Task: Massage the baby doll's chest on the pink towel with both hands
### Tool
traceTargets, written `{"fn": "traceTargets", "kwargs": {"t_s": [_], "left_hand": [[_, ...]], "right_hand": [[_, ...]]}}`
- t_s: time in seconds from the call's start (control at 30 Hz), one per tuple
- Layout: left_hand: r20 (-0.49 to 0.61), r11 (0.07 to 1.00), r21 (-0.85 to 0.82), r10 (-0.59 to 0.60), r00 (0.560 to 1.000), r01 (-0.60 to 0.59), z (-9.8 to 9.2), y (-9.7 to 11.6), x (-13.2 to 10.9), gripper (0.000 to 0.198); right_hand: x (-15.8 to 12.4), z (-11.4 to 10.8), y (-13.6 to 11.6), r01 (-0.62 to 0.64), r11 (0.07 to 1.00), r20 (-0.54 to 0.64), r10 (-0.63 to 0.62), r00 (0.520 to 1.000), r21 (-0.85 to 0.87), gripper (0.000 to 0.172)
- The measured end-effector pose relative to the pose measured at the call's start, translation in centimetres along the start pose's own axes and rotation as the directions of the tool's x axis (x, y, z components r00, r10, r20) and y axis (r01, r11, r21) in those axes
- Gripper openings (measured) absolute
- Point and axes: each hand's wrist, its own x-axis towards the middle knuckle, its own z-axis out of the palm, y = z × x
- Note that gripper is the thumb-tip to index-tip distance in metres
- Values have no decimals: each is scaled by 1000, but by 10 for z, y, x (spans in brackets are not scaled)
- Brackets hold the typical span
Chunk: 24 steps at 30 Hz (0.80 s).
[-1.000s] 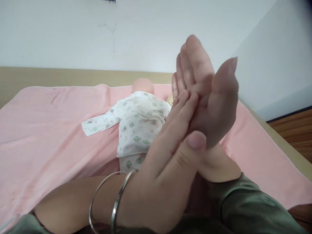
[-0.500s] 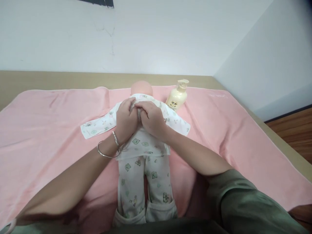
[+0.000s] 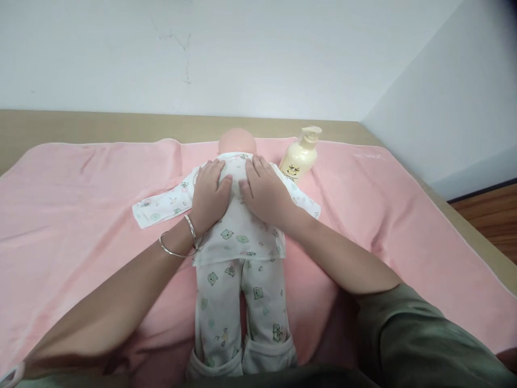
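A baby doll (image 3: 237,141) lies on a pink blanket, its head away from me and its arms spread. It wears a white printed top (image 3: 242,237) and matching trousers (image 3: 218,302); no facial features show on the part of the head in view. My left hand (image 3: 210,191) rests flat on the left of the top's upper part, thumb apart. On the right side, my right hand (image 3: 267,191) lies with fingers stretched out toward the shoulder. Fabric shows between the two hands, and neither one grasps anything.
A pale yellow pump bottle (image 3: 299,159) leans beside the doll's right-hand shoulder. The pink blanket (image 3: 81,215) covers most of the wooden surface (image 3: 121,125). White walls (image 3: 258,59) rise behind and to the right.
My hands, close together over the middle of the doll's top before, have parted. The right hand has moved outward to the right and its fingers have straightened; the left fingers lie flatter.
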Motion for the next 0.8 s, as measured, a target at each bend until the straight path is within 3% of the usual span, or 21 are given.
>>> {"fn": "traceTargets", "kwargs": {"t_s": [0.1,0.2,0.33,0.47,0.67,0.8], "left_hand": [[-31,999,10,32,999,-32,2,0,0,56],[-38,998,16,54,998,-54,3,-1,0,51],[-45,997,38,63,997,-62,5,-4,1,49],[-62,999,21,51,997,-50,7,-4,-1,52],[-93,996,18,85,992,-84,10,-5,0,47],[-102,995,-2,100,990,-101,10,-5,1,43]], "right_hand": [[-19,1,-24,129,991,-13,-130,991,-39,62],[-17,0,-26,169,986,28,-169,985,6,60],[12,-7,0,65,995,121,-74,990,78,62],[19,-7,9,-41,997,104,34,994,64,66],[-23,1,-32,139,986,12,-138,990,-96,60],[-14,-2,-27,171,985,46,-170,984,-16,57]]}}
